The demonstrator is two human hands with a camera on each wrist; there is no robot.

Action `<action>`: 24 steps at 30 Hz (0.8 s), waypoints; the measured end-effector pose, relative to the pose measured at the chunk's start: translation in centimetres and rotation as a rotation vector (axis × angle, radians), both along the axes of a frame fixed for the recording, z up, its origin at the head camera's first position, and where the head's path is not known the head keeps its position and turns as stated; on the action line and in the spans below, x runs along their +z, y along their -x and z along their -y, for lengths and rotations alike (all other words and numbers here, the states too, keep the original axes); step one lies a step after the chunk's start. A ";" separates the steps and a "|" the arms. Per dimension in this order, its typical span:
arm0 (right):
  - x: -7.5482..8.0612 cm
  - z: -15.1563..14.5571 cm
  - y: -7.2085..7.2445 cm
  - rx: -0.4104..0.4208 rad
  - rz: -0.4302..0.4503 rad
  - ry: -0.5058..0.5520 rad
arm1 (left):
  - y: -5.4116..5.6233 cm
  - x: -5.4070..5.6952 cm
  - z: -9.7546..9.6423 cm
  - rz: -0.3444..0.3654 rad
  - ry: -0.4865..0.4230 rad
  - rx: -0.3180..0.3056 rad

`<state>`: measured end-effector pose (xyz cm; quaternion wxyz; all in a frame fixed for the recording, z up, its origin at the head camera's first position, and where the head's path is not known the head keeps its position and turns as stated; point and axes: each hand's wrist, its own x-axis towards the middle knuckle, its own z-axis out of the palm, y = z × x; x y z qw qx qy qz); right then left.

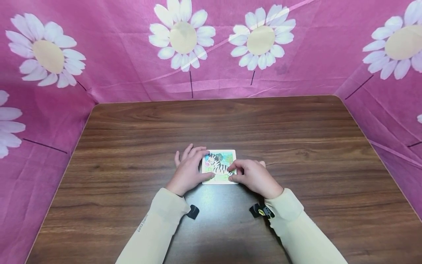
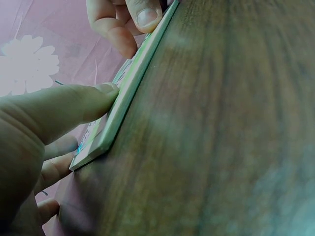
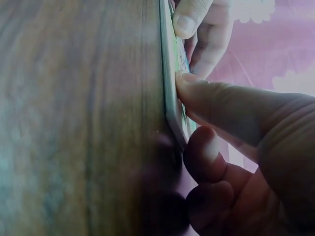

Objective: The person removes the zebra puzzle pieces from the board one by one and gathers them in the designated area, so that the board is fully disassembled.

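A small square zebra jigsaw puzzle (image 1: pixel 217 168) in a pale frame lies flat on the table between the two hands. At its left side my left hand (image 1: pixel 189 169) rests with fingers spread. The left thumb (image 2: pixel 98 101) presses on the puzzle's near border, and the index fingertip touches the far left corner. My right hand (image 1: pixel 252 176) is at the right side, its thumb (image 3: pixel 197 88) on the near right part of the puzzle. The right index finger bends onto the zebra's hindquarters, close to the thumb, while the other fingers curl past the right edge.
The dark wood-grain table (image 1: pixel 211 124) extends around the puzzle on all sides. Behind it and along both sides hangs a pink cloth (image 1: pixel 217 80) printed with large white daisies. A black strap (image 1: pixel 263 211) with a small device circles the right wrist.
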<state>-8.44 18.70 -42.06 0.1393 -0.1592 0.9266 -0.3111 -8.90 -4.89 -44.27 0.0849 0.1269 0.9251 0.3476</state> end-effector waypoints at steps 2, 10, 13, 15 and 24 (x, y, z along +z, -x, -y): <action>-0.1 -0.1 0.2 0.007 -0.009 0.010 | 0.1 -0.1 0.0 0.001 0.000 0.004; -1.0 -0.8 0.0 0.023 0.021 0.014 | -0.2 -1.1 -0.6 0.001 0.016 0.008; -1.0 -1.1 -0.3 0.026 0.009 0.011 | -0.3 -1.1 -0.7 -0.023 0.016 -0.004; -0.9 -1.1 -0.3 0.031 0.007 0.012 | -0.2 -0.9 -0.6 -0.031 0.024 -0.015; -0.9 -0.7 0.0 0.030 -0.001 0.018 | -0.1 -0.6 0.2 -0.018 0.034 -0.047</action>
